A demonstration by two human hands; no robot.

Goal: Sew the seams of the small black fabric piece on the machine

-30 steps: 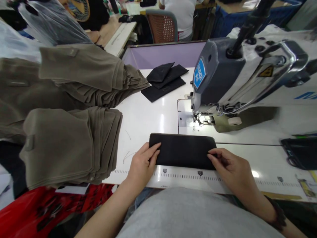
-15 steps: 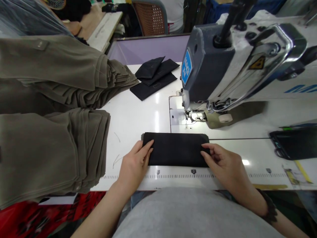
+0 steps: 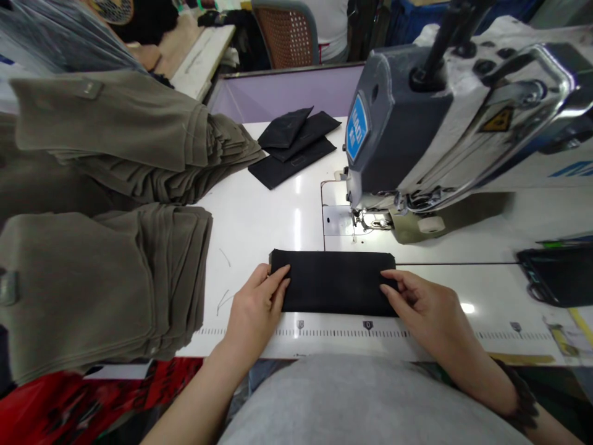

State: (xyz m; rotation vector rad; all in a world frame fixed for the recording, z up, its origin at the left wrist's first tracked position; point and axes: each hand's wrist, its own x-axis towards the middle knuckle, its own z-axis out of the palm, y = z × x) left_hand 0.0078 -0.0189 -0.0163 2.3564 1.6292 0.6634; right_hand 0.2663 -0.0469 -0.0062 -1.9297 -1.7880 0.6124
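Observation:
A folded black fabric piece [image 3: 336, 282] lies flat on the white sewing table [image 3: 259, 222], its long side along the printed ruler. At its left end, my left hand [image 3: 259, 300] pinches the edge between thumb and fingers. My right hand [image 3: 424, 303] grips the right end the same way. Just behind the piece stand the presser foot and needle area [image 3: 370, 219] of a sewing machine [image 3: 398, 123]. An olive fabric strip [image 3: 407, 227] rests by the foot. What lies under the black piece is hidden.
Stacks of olive-brown cut fabric [image 3: 111, 272] cover the left side. Several black folded pieces [image 3: 296, 139] lie at the back. A dark phone-like object [image 3: 558, 272] is at the right. Behind the table stand a chair [image 3: 287, 37] and a person [image 3: 327, 25].
The whole view has shifted slightly, so things appear a little further right. Both hands still hold the black piece at its ends, with hardly any movement over the table.

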